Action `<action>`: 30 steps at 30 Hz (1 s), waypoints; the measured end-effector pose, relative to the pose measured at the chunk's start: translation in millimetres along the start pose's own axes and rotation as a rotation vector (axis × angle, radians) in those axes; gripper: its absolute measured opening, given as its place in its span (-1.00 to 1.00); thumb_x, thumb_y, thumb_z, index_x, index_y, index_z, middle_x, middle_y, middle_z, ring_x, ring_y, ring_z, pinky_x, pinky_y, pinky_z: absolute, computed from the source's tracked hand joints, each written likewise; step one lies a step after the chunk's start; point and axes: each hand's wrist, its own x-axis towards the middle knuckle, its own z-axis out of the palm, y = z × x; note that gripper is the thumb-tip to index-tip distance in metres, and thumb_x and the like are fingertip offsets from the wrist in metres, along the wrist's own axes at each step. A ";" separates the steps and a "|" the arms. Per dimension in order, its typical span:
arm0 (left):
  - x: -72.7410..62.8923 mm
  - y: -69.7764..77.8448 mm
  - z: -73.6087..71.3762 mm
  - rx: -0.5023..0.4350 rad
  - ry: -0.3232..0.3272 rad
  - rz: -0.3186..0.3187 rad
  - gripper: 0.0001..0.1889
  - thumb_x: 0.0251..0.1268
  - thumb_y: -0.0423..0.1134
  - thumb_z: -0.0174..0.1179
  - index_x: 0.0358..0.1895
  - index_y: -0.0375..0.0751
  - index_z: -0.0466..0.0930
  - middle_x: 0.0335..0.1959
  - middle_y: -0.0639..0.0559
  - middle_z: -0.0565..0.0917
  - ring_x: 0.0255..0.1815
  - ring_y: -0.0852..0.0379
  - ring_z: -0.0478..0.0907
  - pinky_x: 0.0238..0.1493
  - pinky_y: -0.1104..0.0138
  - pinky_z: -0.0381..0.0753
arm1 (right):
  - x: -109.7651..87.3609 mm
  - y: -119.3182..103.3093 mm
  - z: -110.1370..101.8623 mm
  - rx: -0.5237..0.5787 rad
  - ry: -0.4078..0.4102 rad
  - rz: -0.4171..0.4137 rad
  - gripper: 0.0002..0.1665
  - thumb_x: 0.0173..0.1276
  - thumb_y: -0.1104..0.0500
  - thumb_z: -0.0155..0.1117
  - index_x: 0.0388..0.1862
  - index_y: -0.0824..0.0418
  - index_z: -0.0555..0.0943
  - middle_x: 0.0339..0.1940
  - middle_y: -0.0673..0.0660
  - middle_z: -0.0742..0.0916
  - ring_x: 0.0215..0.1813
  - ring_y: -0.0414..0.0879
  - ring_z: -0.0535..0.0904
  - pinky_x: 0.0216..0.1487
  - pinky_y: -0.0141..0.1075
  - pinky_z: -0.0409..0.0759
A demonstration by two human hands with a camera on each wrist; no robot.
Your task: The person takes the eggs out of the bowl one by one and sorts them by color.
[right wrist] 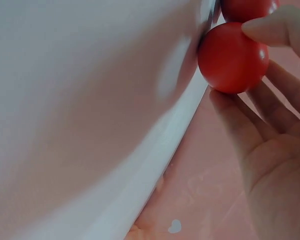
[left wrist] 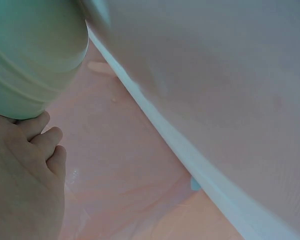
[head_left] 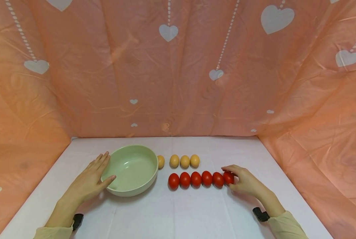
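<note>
My left hand (head_left: 89, 181) is at the left side of a pale green bowl (head_left: 133, 171). Its thumb lies over the rim, and its fingers run along the outer wall. The left wrist view shows the fingers of that hand right up against the bowl (left wrist: 37, 60). With thumb and fingertips, my right hand (head_left: 246, 182) holds a glossy red egg-shaped piece (right wrist: 233, 59) at the right end of a row. Several more red egg-shaped pieces (head_left: 195, 179) line up to its left, the nearest close beside the held one.
Behind the red row stand several yellow egg-shaped pieces (head_left: 185, 161), the leftmost partly hidden by the bowl's rim. A white cloth (head_left: 195, 215) covers the table. Orange-pink sheets with hearts (head_left: 172, 83) enclose its back and sides.
</note>
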 end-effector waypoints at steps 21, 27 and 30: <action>-1.1 -3.3 5.4 -0.002 0.031 0.025 -0.12 0.47 0.10 0.23 0.58 -0.50 0.16 0.61 -0.37 0.20 0.64 -0.32 0.11 0.65 0.41 -0.37 | -1.4 -0.7 -1.3 0.018 -0.057 0.066 -0.27 0.11 0.41 0.50 0.33 0.30 0.59 0.24 0.22 0.69 0.18 0.18 0.64 0.25 0.21 0.61; -3.9 -4.1 7.6 0.008 0.035 0.026 -0.11 0.46 0.10 0.24 0.58 -0.49 0.16 0.61 -0.37 0.21 0.63 -0.33 0.13 0.69 0.32 -0.27 | -3.5 -4.8 -2.0 -0.008 -0.052 0.067 -0.26 0.11 0.36 0.54 0.34 0.28 0.60 0.28 0.21 0.67 0.24 0.22 0.62 0.27 0.22 0.60; -4.3 -4.7 7.8 0.014 0.033 0.026 -0.11 0.46 0.11 0.24 0.57 -0.50 0.17 0.61 -0.37 0.21 0.63 -0.33 0.12 0.68 0.36 -0.32 | -1.9 -6.4 -4.1 -0.025 -0.010 0.035 -0.27 0.11 0.36 0.53 0.33 0.29 0.60 0.28 0.22 0.67 0.27 0.26 0.61 0.27 0.25 0.59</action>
